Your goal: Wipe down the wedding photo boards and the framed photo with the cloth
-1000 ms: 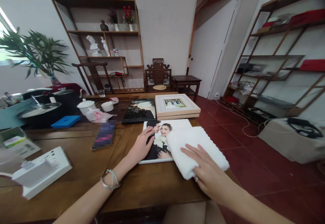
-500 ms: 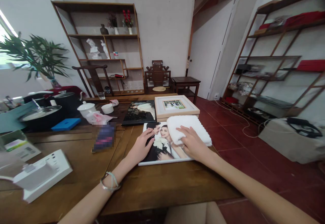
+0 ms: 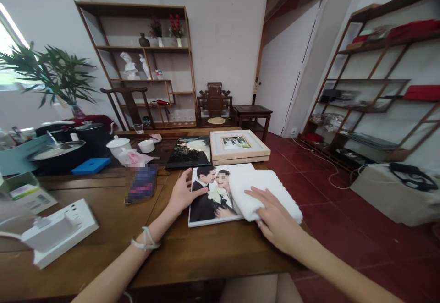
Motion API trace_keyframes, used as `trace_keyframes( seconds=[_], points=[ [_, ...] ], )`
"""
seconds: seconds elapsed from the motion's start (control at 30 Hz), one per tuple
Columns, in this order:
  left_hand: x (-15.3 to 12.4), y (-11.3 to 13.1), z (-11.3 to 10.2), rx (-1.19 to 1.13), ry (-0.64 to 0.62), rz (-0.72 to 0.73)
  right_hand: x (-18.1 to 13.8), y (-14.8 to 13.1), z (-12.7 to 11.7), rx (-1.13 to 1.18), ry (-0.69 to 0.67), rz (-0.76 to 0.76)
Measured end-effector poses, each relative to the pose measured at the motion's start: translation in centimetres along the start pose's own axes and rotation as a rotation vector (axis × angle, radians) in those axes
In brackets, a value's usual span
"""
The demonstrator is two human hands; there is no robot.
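A photo panel (image 3: pixel 215 202) with a picture of a couple lies flat near the table's edge. My left hand (image 3: pixel 182 193) holds it at the left edge, the thumb across its face and the fingers curved along its side. My right hand (image 3: pixel 275 213) grips a folded white towel (image 3: pixel 275 186), which covers the panel's right part and hangs past its right side. Behind the panel lie a dark photo panel (image 3: pixel 189 151) and a light wooden picture frame (image 3: pixel 240 145).
To the left on the table (image 3: pixel 213 252) are a power strip (image 3: pixel 65 232), a small opened box (image 3: pixel 27 195), a blue block (image 3: pixel 91 166), a black pan (image 3: pixel 58 151), a lidded white bowl (image 3: pixel 118 146) and a white cup (image 3: pixel 146 145).
My right hand has slid the towel right and toward me over the panel. My left hand has shifted from the panel's face to its left edge.
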State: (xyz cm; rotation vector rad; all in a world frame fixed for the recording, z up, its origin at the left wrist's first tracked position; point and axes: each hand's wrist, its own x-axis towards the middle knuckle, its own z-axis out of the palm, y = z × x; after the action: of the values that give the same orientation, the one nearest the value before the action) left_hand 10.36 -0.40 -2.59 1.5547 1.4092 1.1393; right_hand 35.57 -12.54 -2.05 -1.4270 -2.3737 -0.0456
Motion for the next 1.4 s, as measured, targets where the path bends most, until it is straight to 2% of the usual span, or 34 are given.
trace_keyframes(
  seconds=[0.13,0.27,0.4,0.5,0.63,0.73,0.83,0.93,1.03,1.13,1.2,1.27,1.3,1.4],
  points=[
    [-0.6,1.3,-1.2,-0.18,-0.053,-0.233,2.8,0.6,0.2,0.014,-0.019,0.037],
    [-1.7,2.6,-2.8,-0.295,-0.076,-0.331,4.2,-1.8,0.4,0.022,-0.039,-0.06],
    [-2.8,3.7,-4.2,-0.37,-0.143,-0.29,3.4,-4.9,-0.2,0.061,0.057,-0.245],
    [-3.4,4.8,-4.6,-0.398,-0.144,-0.25,2.4,-5.9,-0.7,0.034,0.165,-0.349],
    [-4.2,6.8,-4.3,-0.401,-0.123,-0.156,2.0,-5.3,-0.8,-0.046,0.363,-0.373],
    [-4.6,8.2,-3.8,-0.406,-0.098,-0.089,2.3,-4.4,-1.1,-0.009,0.487,-0.384],
    [-4.8,8.7,-3.0,-0.515,-0.089,0.006,2.6,-3.3,-1.7,0.064,0.587,-0.375],
    [-4.6,7.5,-1.4,-0.64,-0.101,-0.004,3.0,-2.4,-2.5,0.095,0.77,-0.221],
    [-4.3,5.4,0.6,-0.646,-0.06,-0.254,3.6,-1.9,-3.6,0.199,0.978,0.057],
    [-4.3,3.9,2.0,-0.657,-0.153,-0.445,4.4,-1.9,-4.8,0.582,1.155,0.301],
    [-4.4,3.9,2.4,-0.695,-0.313,-0.427,5.0,-1.9,-5.4,0.908,1.269,0.383],
    [-4.7,4.6,2.5,-0.721,-0.426,-0.34,5.5,-1.9,-5.6,1.195,1.316,0.44],
    [-4.8,5.0,2.6,-0.729,-0.401,-0.303,5.6,-1.8,-5.6,1.311,1.306,0.476],
    [-4.9,6.2,2.8,-0.781,-0.149,-0.241,6.0,-1.9,-4.9,1.545,1.226,0.613]
  ],
)
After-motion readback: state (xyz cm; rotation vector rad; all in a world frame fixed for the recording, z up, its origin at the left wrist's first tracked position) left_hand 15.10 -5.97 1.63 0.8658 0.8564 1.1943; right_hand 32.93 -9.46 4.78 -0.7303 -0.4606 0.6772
